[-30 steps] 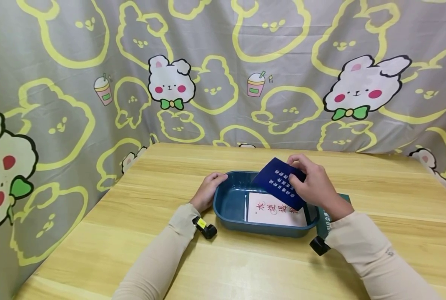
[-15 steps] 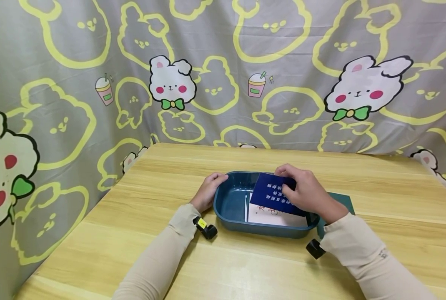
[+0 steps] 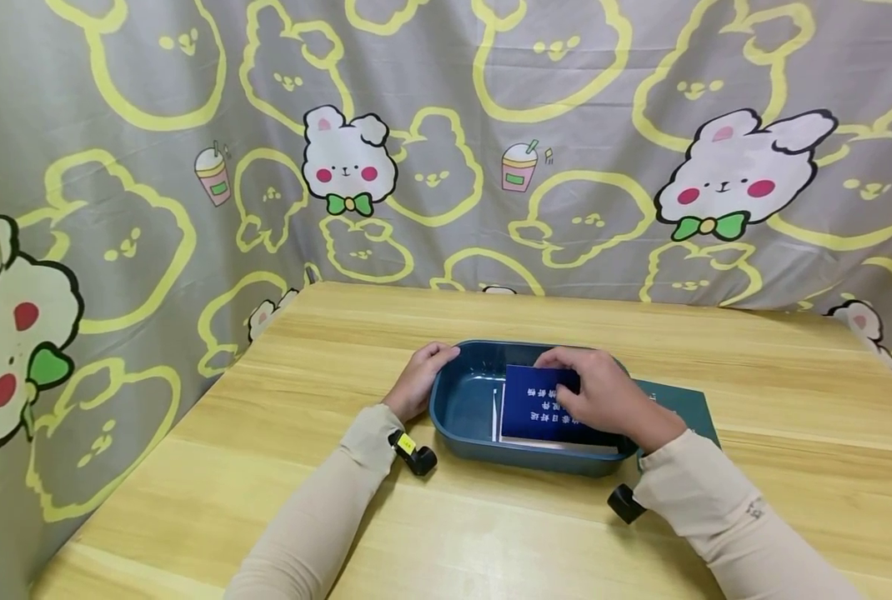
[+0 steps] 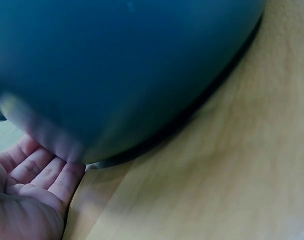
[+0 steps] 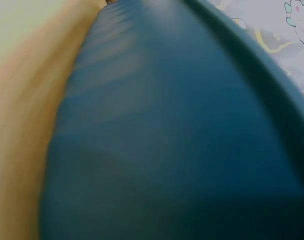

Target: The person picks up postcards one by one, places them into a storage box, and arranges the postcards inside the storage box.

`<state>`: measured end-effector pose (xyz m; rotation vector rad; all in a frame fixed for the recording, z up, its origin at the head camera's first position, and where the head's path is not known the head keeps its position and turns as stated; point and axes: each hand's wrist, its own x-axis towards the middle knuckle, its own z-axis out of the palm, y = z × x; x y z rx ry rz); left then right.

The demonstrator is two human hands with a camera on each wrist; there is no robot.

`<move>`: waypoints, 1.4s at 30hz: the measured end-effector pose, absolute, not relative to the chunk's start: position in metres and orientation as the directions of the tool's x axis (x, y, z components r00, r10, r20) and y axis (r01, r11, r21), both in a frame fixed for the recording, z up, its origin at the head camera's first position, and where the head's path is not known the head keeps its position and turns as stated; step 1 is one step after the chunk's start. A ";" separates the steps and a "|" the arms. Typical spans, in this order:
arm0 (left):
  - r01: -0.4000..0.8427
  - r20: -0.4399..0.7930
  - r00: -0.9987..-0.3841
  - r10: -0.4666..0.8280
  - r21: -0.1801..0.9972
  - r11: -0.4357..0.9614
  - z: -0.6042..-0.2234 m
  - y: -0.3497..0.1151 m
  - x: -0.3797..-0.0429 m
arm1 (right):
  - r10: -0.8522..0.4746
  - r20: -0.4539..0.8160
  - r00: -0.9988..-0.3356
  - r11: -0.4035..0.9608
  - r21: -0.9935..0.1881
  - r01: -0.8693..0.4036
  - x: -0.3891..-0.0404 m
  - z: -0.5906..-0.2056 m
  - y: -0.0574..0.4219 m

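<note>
In the head view my left hand (image 3: 418, 379) holds the left end of a dark teal plastic tray (image 3: 457, 443), thumb at the rim. The left wrist view shows the fingers (image 4: 44, 172) against the tray's outer wall. My right hand (image 3: 599, 396) pinches a dark blue card (image 3: 528, 417) with white writing, low inside the tray. Under it, only thin edges of a pale card (image 3: 558, 445) show. A thin white stick (image 3: 495, 414) lies to the left of both cards. The tray's outer wall (image 5: 167, 125) fills most of the right wrist view.
A green card (image 3: 686, 410) with writing lies on the wooden table (image 3: 341, 350) to the right of the tray, partly behind my right wrist. A grey curtain (image 3: 431, 67) with cartoon bunnies hangs beyond the table.
My right hand has lowered the blue card into the tray and turned it straighter, covering most of the pale card. The left hand has stayed on the rim.
</note>
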<state>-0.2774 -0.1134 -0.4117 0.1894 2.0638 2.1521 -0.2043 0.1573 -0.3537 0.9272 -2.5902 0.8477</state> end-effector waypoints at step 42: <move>-0.018 -0.009 -0.979 0.205 0.999 -0.042 -0.401 -0.102 -0.287 | -0.449 0.406 -0.796 0.696 -0.400 -0.596 -0.212 -0.358 0.168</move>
